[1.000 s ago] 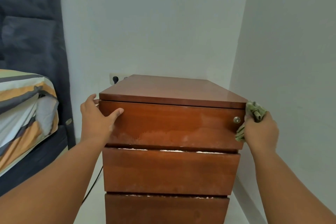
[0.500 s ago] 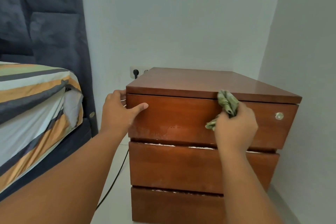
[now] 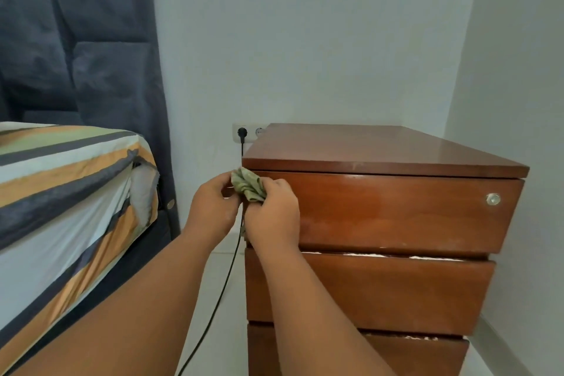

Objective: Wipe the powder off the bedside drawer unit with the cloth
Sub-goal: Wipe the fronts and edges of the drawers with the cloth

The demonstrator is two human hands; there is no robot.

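Green cloth [image 3: 247,185] bunched at frame centre, pinched between both hands against upper left corner of top drawer front. Left hand [image 3: 213,207] closed on cloth's left side; right hand [image 3: 274,217] gripping it from right and below. Bedside drawer unit [image 3: 396,223] at centre right, brown wood, round lock [image 3: 493,199] at top drawer's right end. White powder [image 3: 427,257] lining gaps between drawers. No legible writing or labels. Striped bed [image 3: 61,192] at left; black cable [image 3: 225,278] plugged into wall socket [image 3: 247,132].

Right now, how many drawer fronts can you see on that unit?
3: the top drawer with the round lock, the middle drawer below it, and the bottom drawer, cut off by the frame edge.
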